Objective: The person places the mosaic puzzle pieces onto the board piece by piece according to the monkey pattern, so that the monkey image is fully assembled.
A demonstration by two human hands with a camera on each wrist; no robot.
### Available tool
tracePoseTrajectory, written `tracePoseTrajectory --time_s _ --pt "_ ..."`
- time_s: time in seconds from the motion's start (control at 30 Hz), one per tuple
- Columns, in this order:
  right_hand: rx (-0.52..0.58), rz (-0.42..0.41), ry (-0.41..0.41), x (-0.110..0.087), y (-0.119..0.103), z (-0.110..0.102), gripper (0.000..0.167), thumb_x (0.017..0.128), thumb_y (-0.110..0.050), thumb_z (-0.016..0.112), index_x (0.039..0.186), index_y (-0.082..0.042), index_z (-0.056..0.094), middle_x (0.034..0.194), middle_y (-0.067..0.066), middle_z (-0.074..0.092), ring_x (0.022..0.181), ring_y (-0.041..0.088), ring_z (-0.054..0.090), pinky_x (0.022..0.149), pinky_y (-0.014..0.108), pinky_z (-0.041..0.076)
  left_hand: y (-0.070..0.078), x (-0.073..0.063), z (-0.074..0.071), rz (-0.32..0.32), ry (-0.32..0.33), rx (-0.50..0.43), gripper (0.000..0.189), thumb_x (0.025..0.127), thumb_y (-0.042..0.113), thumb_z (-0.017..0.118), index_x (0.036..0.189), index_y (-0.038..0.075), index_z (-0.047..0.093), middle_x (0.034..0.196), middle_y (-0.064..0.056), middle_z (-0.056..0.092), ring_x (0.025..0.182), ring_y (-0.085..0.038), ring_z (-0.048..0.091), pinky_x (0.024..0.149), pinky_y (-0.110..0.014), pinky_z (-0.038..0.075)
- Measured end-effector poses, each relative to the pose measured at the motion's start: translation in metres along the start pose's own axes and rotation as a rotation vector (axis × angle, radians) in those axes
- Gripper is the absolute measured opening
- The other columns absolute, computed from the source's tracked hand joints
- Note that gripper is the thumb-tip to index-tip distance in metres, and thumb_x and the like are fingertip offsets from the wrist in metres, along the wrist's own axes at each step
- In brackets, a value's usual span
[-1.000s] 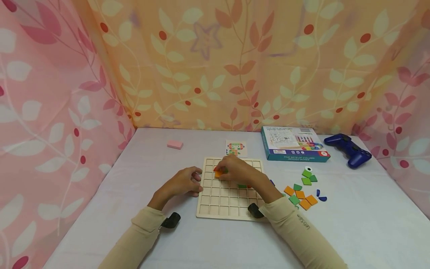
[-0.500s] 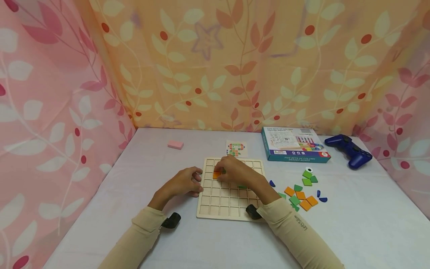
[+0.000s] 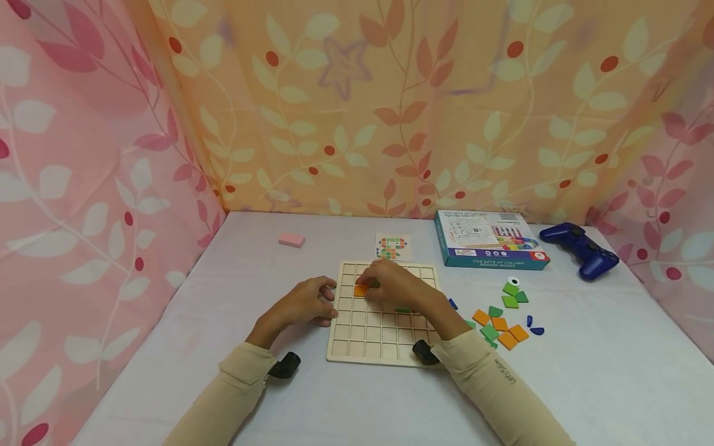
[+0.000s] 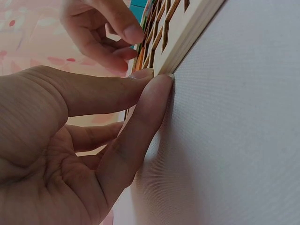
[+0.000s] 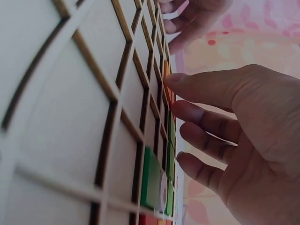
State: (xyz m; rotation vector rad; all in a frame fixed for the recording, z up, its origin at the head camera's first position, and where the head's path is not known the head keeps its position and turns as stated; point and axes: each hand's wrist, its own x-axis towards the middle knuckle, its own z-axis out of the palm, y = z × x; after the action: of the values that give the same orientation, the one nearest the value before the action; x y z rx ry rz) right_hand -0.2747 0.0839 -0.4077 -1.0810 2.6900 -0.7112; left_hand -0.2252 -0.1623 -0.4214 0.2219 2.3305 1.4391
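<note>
A wooden grid board (image 3: 357, 351) lies flat on the white table. At its left edge my left hand (image 3: 304, 301) pinches the rim between thumb and a finger, as the left wrist view shows on the board (image 4: 174, 41). My right hand (image 3: 397, 286) is over the upper part of the grid. Its thumb (image 5: 201, 83) touches an orange square tile (image 3: 361, 290) in an upper-left cell; the other fingers are loosely bent. Green tiles (image 5: 151, 180) and a round-eyed tile (image 5: 163, 191) sit in other cells, partly hidden by the right hand in the head view.
Loose orange tiles (image 3: 507, 340), green tiles (image 3: 489, 332) and blue pieces (image 3: 537, 331) lie right of the board. Behind stand a pattern card (image 3: 393, 246), a boxed set (image 3: 491, 241) and a blue game controller (image 3: 580, 249). A pink block (image 3: 292, 240) is back left.
The orange tile, slanted under the right fingers a second ago, now lies square in its cell. The right hand has shifted only slightly; the left hand keeps its place.
</note>
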Motion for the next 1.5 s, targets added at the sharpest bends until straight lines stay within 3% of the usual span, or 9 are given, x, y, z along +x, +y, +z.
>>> tracePoseTrajectory --time_s 0.37,0.6,1.07,1.27,1.5 --pt "0.074 0.073 -0.013 -0.032 0.018 -0.021 0.027 0.098 -0.014 0.077 0.124 -0.007 0.076 0.117 0.003 0.073 0.109 0.019 0.064 0.102 0.043 0.057 0.001 0.0 0.001 -0.01 0.014 0.031 0.061 0.09 -0.005 0.077 0.145 -0.006 0.051 0.119 -0.017 0.059 0.082 -0.018 0.07 0.072 -0.031 0.066" --pt "0.091 0.189 -0.011 -0.058 0.036 -0.035 0.032 0.098 -0.018 0.078 0.128 -0.009 0.075 0.105 -0.001 0.069 0.098 0.02 0.06 0.088 0.033 0.057 0.001 0.0 0.0 -0.014 0.019 0.042 0.063 0.09 -0.004 0.078 0.146 -0.006 0.051 0.12 -0.018 0.059 0.085 -0.019 0.07 0.073 -0.031 0.066" --pt "0.095 0.293 0.008 -0.104 0.068 -0.056 0.033 0.095 -0.014 0.077 0.128 -0.009 0.075 0.104 0.001 0.068 0.1 0.022 0.057 0.082 0.032 0.055 -0.002 0.002 0.0 -0.003 0.008 0.032 0.064 0.089 -0.004 0.078 0.146 -0.006 0.05 0.12 -0.018 0.059 0.085 -0.019 0.069 0.073 -0.032 0.066" --pt "0.133 0.375 -0.02 -0.114 0.074 -0.059 0.036 0.092 -0.013 0.077 0.128 -0.01 0.076 0.103 0.002 0.069 0.099 0.023 0.058 0.08 0.032 0.056 0.0 0.002 0.001 -0.004 0.007 0.044 0.064 0.088 -0.004 0.078 0.146 -0.006 0.05 0.12 -0.018 0.059 0.084 -0.019 0.069 0.072 -0.031 0.066" --pt "0.181 0.408 -0.049 -0.12 0.078 -0.06 0.041 0.083 -0.01 0.078 0.124 -0.015 0.078 0.109 -0.001 0.073 0.101 0.024 0.06 0.083 0.036 0.058 0.002 0.0 0.002 -0.018 0.023 0.061 0.063 0.09 -0.004 0.078 0.147 -0.005 0.051 0.12 -0.017 0.059 0.085 -0.019 0.069 0.072 -0.029 0.065"
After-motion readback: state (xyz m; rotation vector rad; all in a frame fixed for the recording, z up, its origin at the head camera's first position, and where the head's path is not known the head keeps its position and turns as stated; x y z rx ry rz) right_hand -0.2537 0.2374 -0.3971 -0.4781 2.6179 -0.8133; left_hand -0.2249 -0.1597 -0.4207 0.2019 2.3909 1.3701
